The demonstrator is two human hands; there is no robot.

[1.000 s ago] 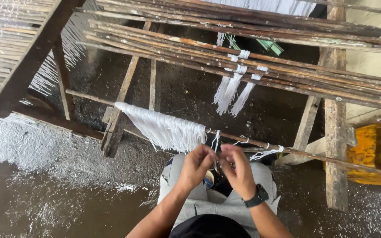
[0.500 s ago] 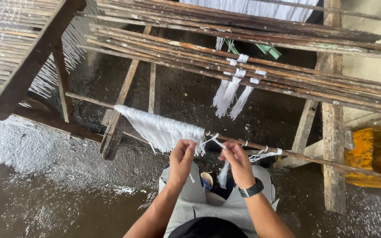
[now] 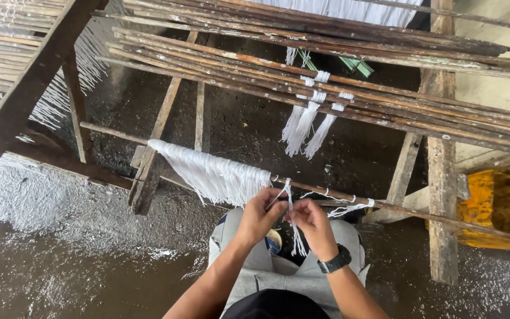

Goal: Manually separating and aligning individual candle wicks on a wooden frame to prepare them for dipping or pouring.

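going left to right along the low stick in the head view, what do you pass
hanging white strands → left hand → strand being held → right hand → white tie on the stick → yellow container

two hands are seen, a left hand [image 3: 259, 214] and a right hand [image 3: 313, 223], and one black wristwatch [image 3: 334, 260] is worn. one long fringe of white threads [image 3: 213, 174] is hung on one thin wooden rod [image 3: 408, 211]. three tied white thread bundles [image 3: 305, 121] are hung from the upper sticks. one yellow object [image 3: 497, 207] is seen at the right.
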